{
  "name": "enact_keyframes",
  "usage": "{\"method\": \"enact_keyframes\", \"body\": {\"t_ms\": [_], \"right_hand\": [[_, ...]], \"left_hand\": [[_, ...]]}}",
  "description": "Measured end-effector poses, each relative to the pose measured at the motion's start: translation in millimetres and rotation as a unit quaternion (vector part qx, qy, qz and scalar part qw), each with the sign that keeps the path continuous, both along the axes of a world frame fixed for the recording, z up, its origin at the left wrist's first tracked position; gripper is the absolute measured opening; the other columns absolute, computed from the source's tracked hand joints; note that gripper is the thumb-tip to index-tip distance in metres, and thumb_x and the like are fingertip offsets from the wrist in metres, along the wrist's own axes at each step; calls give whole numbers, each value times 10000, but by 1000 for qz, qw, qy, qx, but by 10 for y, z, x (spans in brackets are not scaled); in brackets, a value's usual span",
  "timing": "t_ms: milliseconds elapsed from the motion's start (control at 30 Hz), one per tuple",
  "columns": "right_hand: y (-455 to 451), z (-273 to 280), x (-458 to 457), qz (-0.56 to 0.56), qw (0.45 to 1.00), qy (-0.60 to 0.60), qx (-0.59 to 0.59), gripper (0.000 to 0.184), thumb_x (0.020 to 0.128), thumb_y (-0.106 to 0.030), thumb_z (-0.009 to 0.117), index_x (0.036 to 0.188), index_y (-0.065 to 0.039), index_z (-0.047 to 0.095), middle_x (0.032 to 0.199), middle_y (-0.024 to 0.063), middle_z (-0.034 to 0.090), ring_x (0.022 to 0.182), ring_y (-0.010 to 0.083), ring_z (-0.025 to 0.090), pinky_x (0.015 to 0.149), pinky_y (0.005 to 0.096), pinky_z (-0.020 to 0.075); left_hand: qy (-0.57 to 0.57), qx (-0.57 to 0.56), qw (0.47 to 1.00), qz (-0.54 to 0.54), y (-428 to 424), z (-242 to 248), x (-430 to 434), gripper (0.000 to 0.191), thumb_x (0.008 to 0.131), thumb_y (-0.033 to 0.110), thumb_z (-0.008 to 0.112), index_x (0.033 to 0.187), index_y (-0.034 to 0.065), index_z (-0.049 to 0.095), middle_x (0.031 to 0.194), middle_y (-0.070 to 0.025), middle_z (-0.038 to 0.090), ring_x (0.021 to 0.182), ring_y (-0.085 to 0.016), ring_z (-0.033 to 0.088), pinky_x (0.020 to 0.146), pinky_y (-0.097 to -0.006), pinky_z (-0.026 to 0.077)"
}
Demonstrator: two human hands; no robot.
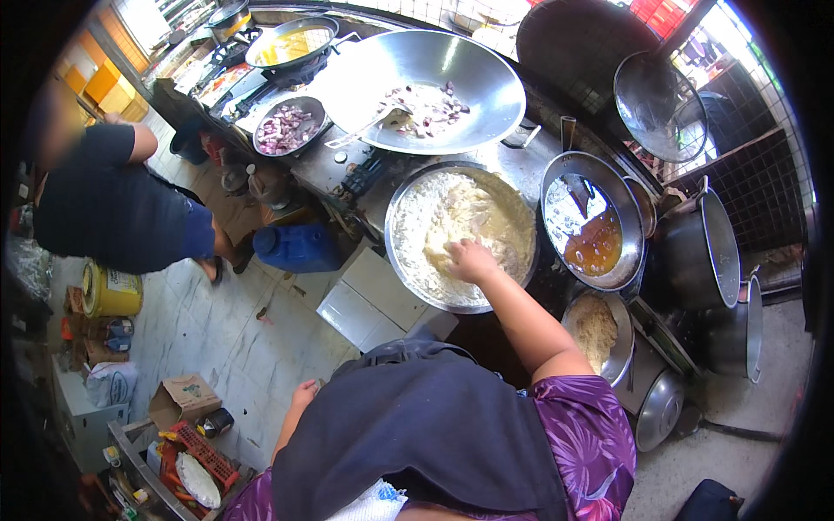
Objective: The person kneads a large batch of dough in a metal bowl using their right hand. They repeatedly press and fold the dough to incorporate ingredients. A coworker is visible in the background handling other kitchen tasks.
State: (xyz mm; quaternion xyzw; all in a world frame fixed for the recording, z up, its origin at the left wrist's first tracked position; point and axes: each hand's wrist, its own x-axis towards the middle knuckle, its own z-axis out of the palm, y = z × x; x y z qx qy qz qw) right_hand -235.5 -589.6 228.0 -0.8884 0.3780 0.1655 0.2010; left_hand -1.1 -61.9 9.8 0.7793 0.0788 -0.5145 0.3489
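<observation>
A wide metal basin [395,260] in front of me contains white flour [417,215] beside a wet, pale, lumpy batter mixture [466,205]. My right hand [472,259] reaches into this basin, palm down, its fingertips on the mixture; whether they pinch a piece is hidden. Low at my left side hangs my left hand [305,393], fingers curled, away from the worktop; what lies inside them is not visible. Just right of the basin, a black-sided wok [550,195] holds brown, bubbly oil [593,247]. Below it sits a bowl of tan crumbs [593,329].
A large wok [482,71] with chopped onions and a ladle [365,127] stands behind the basin. Farther left are a bowl of onions [287,130] and a pan of yellow liquid [293,45]. Tall pots [684,241] stand right. Another person [111,202] and a blue jerrycan [296,247] are left.
</observation>
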Motion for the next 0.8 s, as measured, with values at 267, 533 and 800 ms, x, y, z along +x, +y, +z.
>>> {"method": "enact_keyframes", "body": {"t_ms": [267, 533, 800], "right_hand": [[-711, -539, 151, -161, 981, 49, 92, 571, 818, -460, 468, 1250, -86, 470, 1234, 184, 500, 1127, 332, 489, 962, 391, 367], [-537, -595, 64, 2, 991, 122, 49, 629, 731, -431, 556, 1243, -75, 480, 1251, 151, 499, 1120, 314, 504, 943, 382, 398], [-626, -434, 494, -101, 978, 178, 47, 415, 664, -282, 578, 1001, -50, 642, 1074, 138, 613, 1004, 295, 582, 859, 400, 456]], "left_hand": [[20, 8, 1000, -12, -224, 236, 180, 352, 838, 143, 549, 1187, 145, 509, 1043, -40, 569, 835, -196, 563, 659, -350, 458], [29, 31, 999, -30, 138, 160, 261, 338, 836, 164, 558, 1172, 161, 524, 1075, -42, 567, 836, -206, 583, 601, -346, 461], [66, 38, 997, -28, 383, 5, 535, 331, 850, 198, 533, 1181, 179, 514, 1086, -23, 561, 894, -202, 565, 676, -352, 454]]}}
